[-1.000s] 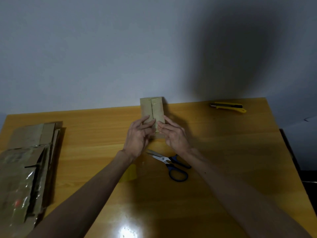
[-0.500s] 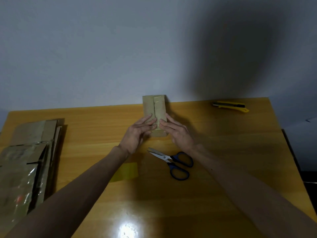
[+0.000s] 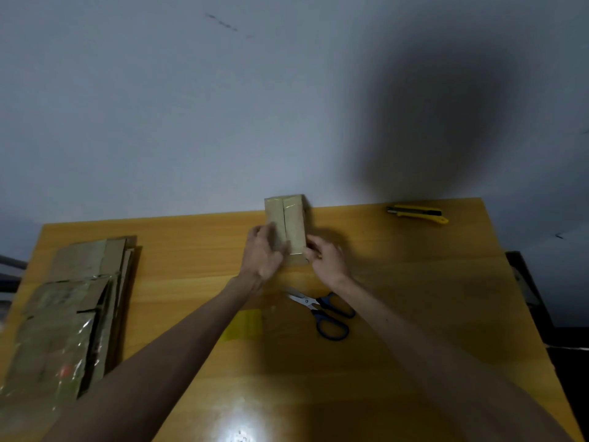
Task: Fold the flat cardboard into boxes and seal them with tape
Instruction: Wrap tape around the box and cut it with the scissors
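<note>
1. At the left edge of the tabletop [image 3: 414, 314] we see a stack of flat cardboard [image 3: 73, 314]. It runs from the near left corner toward the far left corner. The sheets are fanned unevenly, and the top one carries glossy, crinkled film.
2. Our left hand [image 3: 261, 253] reaches to the middle of the far edge. Its fingers are pressed together and laid flat over the near left part of the box. The hand is blurred, so we cannot make out each finger.
3. A yellow strip [image 3: 243, 325] lies flat on the wood toward the near edge, just right of the left forearm. We cannot tell whether it is tape.
4. The box [image 3: 287, 224] sits at the middle of the far edge, its long side running away from us and its far end against the wall [image 3: 191, 122]. Its two top flaps are folded down and meet in a straight seam down the centre. The right flap shows a shiny film.
5. Our right hand [image 3: 325, 260] is at the near right corner of the box, fingers bent with their tips on that corner. Whether they pinch it or only press it, we cannot tell.
6. Scissors [image 3: 322, 311] with dark blue handles lie on the wood just nearer than the box and partly under the right forearm. The blades point left.
7. A yellow utility knife [image 3: 417, 213] lies along the far edge near the far right corner, well apart from the box.
</note>
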